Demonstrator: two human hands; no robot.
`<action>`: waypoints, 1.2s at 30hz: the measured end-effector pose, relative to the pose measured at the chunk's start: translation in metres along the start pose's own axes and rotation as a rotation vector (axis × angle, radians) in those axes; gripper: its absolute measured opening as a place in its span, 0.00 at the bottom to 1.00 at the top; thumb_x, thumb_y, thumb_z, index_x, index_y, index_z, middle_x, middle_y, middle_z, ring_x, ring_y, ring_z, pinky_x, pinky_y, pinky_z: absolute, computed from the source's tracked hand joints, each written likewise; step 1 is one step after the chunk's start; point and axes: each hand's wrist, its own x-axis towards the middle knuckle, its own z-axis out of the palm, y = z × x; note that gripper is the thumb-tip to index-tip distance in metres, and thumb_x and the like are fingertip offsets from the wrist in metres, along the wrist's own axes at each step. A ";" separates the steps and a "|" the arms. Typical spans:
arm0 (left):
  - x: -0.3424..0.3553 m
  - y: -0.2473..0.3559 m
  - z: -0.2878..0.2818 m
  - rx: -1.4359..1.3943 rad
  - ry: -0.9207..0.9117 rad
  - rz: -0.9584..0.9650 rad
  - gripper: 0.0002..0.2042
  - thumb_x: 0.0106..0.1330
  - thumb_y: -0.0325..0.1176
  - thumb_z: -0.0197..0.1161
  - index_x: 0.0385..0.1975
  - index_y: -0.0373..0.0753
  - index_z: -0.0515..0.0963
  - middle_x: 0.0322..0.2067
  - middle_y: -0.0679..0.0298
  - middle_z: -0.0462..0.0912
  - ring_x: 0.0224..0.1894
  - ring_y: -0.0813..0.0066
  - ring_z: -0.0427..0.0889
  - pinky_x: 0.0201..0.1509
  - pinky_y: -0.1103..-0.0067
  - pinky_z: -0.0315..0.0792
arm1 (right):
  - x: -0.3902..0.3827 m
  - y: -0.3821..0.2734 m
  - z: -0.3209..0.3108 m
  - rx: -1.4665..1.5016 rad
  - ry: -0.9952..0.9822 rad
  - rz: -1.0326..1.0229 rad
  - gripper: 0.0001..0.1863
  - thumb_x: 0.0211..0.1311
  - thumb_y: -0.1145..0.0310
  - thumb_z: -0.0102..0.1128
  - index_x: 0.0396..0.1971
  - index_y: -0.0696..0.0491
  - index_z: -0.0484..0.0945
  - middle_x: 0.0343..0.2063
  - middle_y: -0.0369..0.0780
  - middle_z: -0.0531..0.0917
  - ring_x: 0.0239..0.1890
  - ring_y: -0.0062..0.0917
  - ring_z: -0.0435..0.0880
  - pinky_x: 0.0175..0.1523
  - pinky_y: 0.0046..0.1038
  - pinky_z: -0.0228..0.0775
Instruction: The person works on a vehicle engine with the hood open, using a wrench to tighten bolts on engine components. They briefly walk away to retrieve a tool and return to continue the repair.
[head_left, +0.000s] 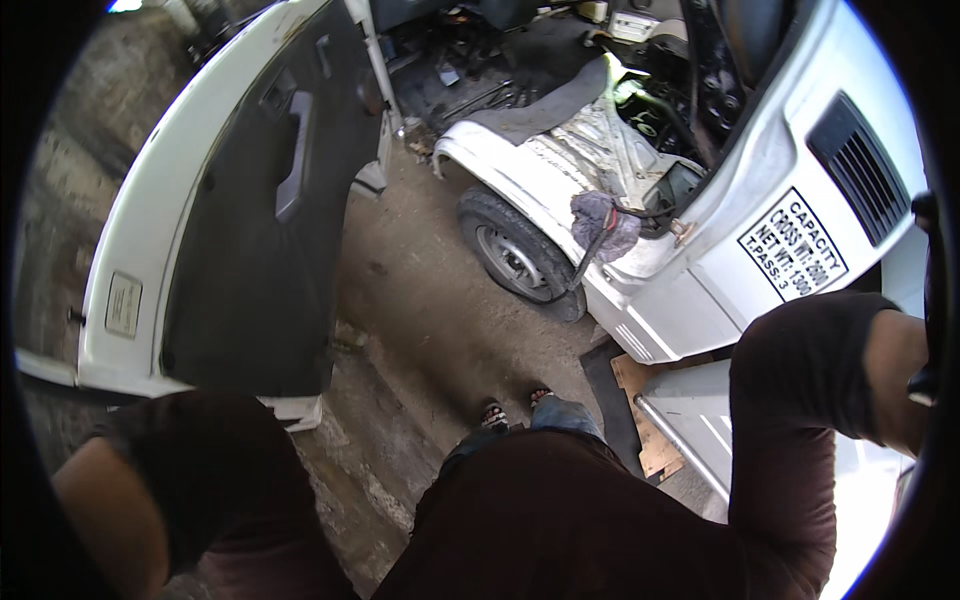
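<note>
Both of my arms show in dark short sleeves, but neither hand does. My left arm (112, 515) bends out past the lower left edge, close to the open vehicle door (250, 200). On the other side my right arm (893, 375) rises and leaves at the right rim, next to the white vehicle body (690, 300) with its black vent (858, 165). A bundled grey cloth (603, 225) lies on the sill, with a dark hose or cable (592, 258) hanging down over it. Whatever my hands touch is hidden.
Below the open white wheel arch (540, 160) stands a front wheel (515, 255). Engine parts (655, 115) and a grey mat (545, 110) lie exposed in the cab. Tools (490, 98) are scattered beyond. A wooden board (645, 420) and a white panel (690, 405) lie at lower right.
</note>
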 end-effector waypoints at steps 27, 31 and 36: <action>0.035 0.119 0.036 0.399 0.003 -0.534 0.32 0.72 0.54 0.58 0.66 0.36 0.68 0.63 0.47 0.69 0.64 0.53 0.67 0.68 0.61 0.63 | -0.003 0.109 0.056 0.579 -0.015 -0.071 0.16 0.75 0.58 0.52 0.42 0.54 0.83 0.36 0.38 0.85 0.34 0.24 0.83 0.43 0.25 0.73; 0.031 0.145 0.032 0.453 0.000 -0.600 0.33 0.72 0.55 0.57 0.67 0.35 0.67 0.64 0.46 0.68 0.66 0.52 0.66 0.70 0.60 0.61 | 0.005 0.100 0.077 0.635 -0.021 -0.111 0.17 0.76 0.57 0.51 0.42 0.54 0.83 0.37 0.38 0.85 0.35 0.24 0.83 0.44 0.25 0.74; 0.021 0.180 0.023 0.504 0.005 -0.658 0.34 0.73 0.55 0.56 0.69 0.35 0.65 0.66 0.45 0.66 0.68 0.51 0.65 0.72 0.59 0.60 | 0.022 0.075 0.099 0.671 -0.015 -0.187 0.18 0.77 0.56 0.49 0.43 0.54 0.83 0.38 0.39 0.86 0.36 0.24 0.84 0.46 0.24 0.75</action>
